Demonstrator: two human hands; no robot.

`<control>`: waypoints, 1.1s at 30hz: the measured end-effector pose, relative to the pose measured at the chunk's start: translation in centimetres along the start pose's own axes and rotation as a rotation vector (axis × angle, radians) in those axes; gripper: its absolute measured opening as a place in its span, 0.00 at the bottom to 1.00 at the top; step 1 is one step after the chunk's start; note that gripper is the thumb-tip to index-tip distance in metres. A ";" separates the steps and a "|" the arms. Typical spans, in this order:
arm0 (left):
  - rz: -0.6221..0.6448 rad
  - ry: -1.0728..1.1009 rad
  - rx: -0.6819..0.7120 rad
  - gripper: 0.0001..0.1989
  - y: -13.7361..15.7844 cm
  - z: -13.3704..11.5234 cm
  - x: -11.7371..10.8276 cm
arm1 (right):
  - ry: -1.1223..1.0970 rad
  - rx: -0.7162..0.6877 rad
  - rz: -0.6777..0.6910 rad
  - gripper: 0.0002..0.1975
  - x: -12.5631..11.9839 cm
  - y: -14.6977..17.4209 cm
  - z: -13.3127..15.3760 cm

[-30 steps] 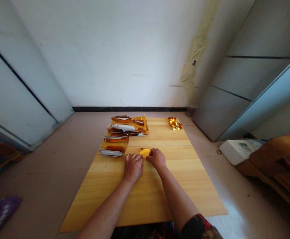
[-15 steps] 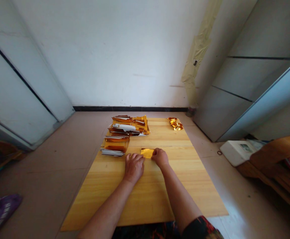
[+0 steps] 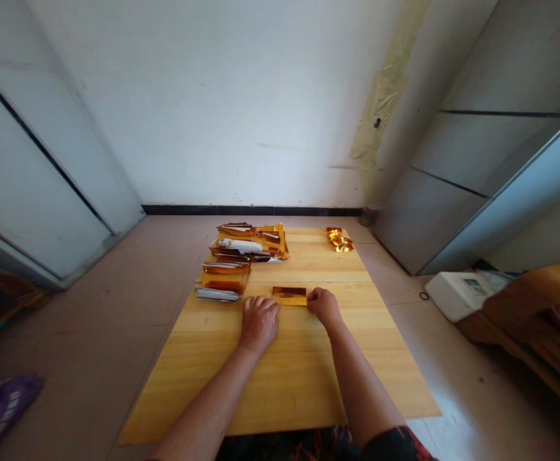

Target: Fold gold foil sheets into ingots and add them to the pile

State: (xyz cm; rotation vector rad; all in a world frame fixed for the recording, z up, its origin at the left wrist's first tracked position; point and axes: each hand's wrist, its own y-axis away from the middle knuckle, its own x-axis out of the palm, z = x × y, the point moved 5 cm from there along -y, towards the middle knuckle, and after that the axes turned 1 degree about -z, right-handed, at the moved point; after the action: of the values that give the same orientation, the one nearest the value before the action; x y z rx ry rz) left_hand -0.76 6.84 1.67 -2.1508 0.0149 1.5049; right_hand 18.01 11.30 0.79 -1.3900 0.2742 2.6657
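Note:
A small rectangle of gold foil paper (image 3: 289, 296) lies on the wooden table (image 3: 280, 371), a darker reflective band along its far half. My left hand (image 3: 259, 320) rests palm down at the paper's left side, fingers laid out on the tabletop and the tips near its lower left corner. At the right edge of the sheet, my right hand (image 3: 325, 307) has thumb and finger pinched together on its end. Further left, past my left hand, stand stacked gold foil papers (image 3: 224, 278) with white edges.
Behind that stack sits a larger bundle of gold foil papers (image 3: 260, 243). Crumpled shiny gold pieces (image 3: 341, 241) lie at the far right corner. A white box (image 3: 457, 294) and wooden furniture (image 3: 524, 333) stand to the right; a purple bag (image 3: 4, 410) is on the floor at left.
My right hand has slid a little to the right, uncovering more of the gold foil paper, whose far half now looks darker. My left hand has barely moved.

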 end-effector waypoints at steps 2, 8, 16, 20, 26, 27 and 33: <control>0.000 0.002 -0.001 0.13 0.0 0.0 0.0 | 0.003 0.014 -0.042 0.10 -0.6 0.0 -0.5; 0.034 0.008 -0.033 0.10 -0.4 -0.2 0.0 | -0.263 -0.208 -0.023 0.09 0.1 0.6 1.7; 0.091 0.034 -0.283 0.07 -2.4 1.4 0.9 | -0.083 -0.239 0.076 0.10 3.1 0.4 4.3; 0.109 0.040 -0.370 0.06 -2.8 2.1 1.3 | -0.034 -0.228 0.092 0.10 3.0 0.3 4.3; 0.120 0.065 -0.383 0.06 -2.8 2.9 1.6 | -0.041 -0.213 0.109 0.10 3.1 0.1 4.2; 0.121 0.077 -0.371 0.07 -2.8 3.0 1.6 | -0.049 -0.208 0.117 0.10 3.1 0.0 4.1; 0.108 0.121 -0.316 0.09 -2.5 3.3 1.9 | -0.115 -0.188 0.141 0.10 3.1 -0.3 3.8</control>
State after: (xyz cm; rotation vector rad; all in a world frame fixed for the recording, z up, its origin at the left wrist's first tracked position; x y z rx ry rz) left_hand -2.19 10.94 0.11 -2.5255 -0.0698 1.5185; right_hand 13.28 12.48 0.32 -1.3040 0.1162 2.9416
